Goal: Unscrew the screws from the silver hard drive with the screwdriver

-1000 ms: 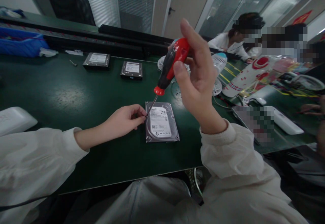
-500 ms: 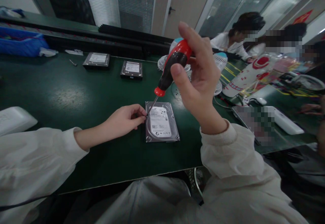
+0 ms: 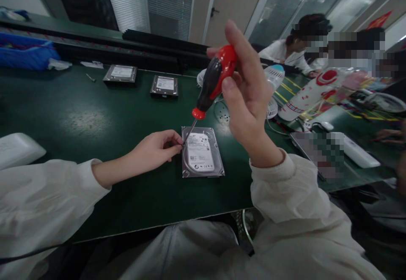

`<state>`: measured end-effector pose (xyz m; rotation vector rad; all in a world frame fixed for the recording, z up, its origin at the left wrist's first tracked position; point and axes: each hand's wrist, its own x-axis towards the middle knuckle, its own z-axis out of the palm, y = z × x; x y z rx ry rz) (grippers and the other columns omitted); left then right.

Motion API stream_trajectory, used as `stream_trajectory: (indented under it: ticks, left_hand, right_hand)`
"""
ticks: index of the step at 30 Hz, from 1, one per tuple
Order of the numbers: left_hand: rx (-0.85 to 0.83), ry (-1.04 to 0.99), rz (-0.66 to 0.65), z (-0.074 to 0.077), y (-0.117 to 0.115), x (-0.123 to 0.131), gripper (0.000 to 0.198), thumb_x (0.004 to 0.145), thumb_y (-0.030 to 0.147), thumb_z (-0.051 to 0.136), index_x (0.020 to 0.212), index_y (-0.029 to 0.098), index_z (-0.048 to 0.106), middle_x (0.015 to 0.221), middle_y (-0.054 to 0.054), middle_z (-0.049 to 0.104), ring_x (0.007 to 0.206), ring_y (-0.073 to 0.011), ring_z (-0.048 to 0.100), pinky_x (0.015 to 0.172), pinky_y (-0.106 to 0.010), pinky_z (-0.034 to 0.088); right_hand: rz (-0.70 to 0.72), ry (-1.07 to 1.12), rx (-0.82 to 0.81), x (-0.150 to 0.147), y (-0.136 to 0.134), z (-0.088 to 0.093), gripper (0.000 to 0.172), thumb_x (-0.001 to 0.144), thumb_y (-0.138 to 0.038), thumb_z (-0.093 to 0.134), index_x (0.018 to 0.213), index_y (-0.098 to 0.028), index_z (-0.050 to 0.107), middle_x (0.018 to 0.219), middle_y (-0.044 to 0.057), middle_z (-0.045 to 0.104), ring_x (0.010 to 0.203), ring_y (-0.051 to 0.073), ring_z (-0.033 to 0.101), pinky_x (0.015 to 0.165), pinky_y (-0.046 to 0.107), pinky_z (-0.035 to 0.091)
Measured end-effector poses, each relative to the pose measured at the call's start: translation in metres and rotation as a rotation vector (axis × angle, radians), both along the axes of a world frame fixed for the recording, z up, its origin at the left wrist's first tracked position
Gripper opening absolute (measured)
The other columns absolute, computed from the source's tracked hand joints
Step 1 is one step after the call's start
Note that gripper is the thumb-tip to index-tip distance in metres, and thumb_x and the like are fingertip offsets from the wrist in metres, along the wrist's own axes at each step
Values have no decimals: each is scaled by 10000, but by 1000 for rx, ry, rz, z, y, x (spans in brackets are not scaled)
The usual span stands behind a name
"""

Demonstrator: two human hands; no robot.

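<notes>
A silver hard drive (image 3: pixel 201 153) with a white label lies flat on the green table in front of me. My right hand (image 3: pixel 249 94) grips a red and black screwdriver (image 3: pixel 211 81) by its handle, the index finger stretched up past the handle's end. The tool leans, and its shaft runs down to the drive's left edge. There my left hand (image 3: pixel 160 148) has thumb and index finger pinched together beside the screwdriver tip. Whatever sits between those fingertips is too small to make out.
Two more hard drives, one on the left (image 3: pixel 120 75) and one nearer the middle (image 3: pixel 164 86), lie further back. A blue bin (image 3: pixel 27 51) stands at far left. A white fan (image 3: pixel 273 77), a patterned bottle (image 3: pixel 304 94) and a tablet-like panel (image 3: pixel 312 153) are on the right. Co-workers sit beyond.
My right hand's fingers have shifted around the screwdriver handle, and the handle has turned slightly. The left hand and the hard drive stay in place.
</notes>
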<state>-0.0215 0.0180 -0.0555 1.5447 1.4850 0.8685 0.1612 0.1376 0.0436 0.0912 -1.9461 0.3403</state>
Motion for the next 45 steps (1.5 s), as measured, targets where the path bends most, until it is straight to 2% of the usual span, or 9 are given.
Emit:
stream_trajectory:
  ticks: [6, 11, 16, 22, 25, 30, 35, 41, 45]
  left_hand:
    - [10, 0, -5, 2, 0, 1, 209, 892, 417, 606, 974, 226, 621, 896, 9, 677, 708, -145, 641, 570, -268, 540]
    - [7, 0, 5, 1, 0, 1, 217, 885, 423, 609, 970, 224, 620, 877, 10, 676, 694, -145, 637, 561, -264, 526]
    - [9, 11, 3, 1, 0, 1, 214, 887, 417, 607, 976, 223, 618, 878, 8, 672, 697, -147, 637, 565, -265, 527]
    - [1, 9, -6, 2, 0, 1, 232, 885, 433, 605, 981, 223, 621, 888, 1, 677, 704, -152, 639, 569, -270, 530]
    - [-3, 10, -8, 3, 0, 1, 242, 886, 433, 600, 985, 213, 621, 906, -13, 683, 710, -157, 646, 572, -271, 528]
    - [8, 16, -6, 4, -1, 1, 227, 888, 419, 596, 978, 213, 620, 904, -15, 682, 700, -154, 642, 581, -269, 524]
    - [9, -37, 1, 5, -1, 2, 229, 875, 408, 612, 972, 201, 616, 898, -21, 667, 713, -154, 634, 566, -260, 522]
    - [-1, -75, 9, 8, -2, 4, 198, 874, 368, 620, 956, 188, 610, 885, -4, 633, 653, -108, 567, 538, -219, 491]
    - [-5, -104, 19, 11, -3, 5, 207, 876, 373, 616, 948, 178, 607, 867, 1, 617, 606, -92, 538, 518, -215, 477]
  right_hand:
    - [-127, 51, -12, 0, -5, 1, 411, 895, -373, 582, 1305, -344, 570, 1329, -5, 618, 1180, 214, 576, 985, 362, 521]
    - [-20, -34, -24, 0, -2, -1, 503, 952, -374, 441, 1441, -260, 438, 1549, 63, 433, 1240, 237, 577, 920, 380, 567]
    - [-144, 28, 0, 3, -6, 2, 416, 900, -398, 564, 1312, -348, 549, 1344, 2, 598, 1244, 225, 568, 1113, 411, 478]
    - [-211, -133, -108, 5, -12, 1, 449, 970, -342, 314, 1395, -460, 400, 1515, -106, 448, 1286, 172, 552, 1040, 325, 537]
    - [-166, -82, -112, 1, -10, -2, 449, 965, -359, 324, 1406, -417, 383, 1528, -70, 423, 1293, 186, 544, 983, 329, 560]
    - [-101, 86, -71, -4, -3, -3, 427, 866, -368, 576, 1284, -290, 546, 1315, 39, 578, 1104, 212, 620, 823, 336, 547]
    - [96, 79, -75, -5, -3, -2, 474, 892, -270, 483, 1348, -152, 541, 1381, 124, 555, 1312, 285, 541, 919, 405, 535]
    - [-113, 54, -14, 1, -7, 1, 412, 869, -349, 568, 1280, -318, 567, 1283, -9, 605, 1113, 198, 601, 931, 369, 532]
    - [-39, -40, -56, 4, -10, 2, 437, 937, -318, 432, 1370, -291, 492, 1438, 23, 521, 1297, 219, 549, 1008, 384, 538]
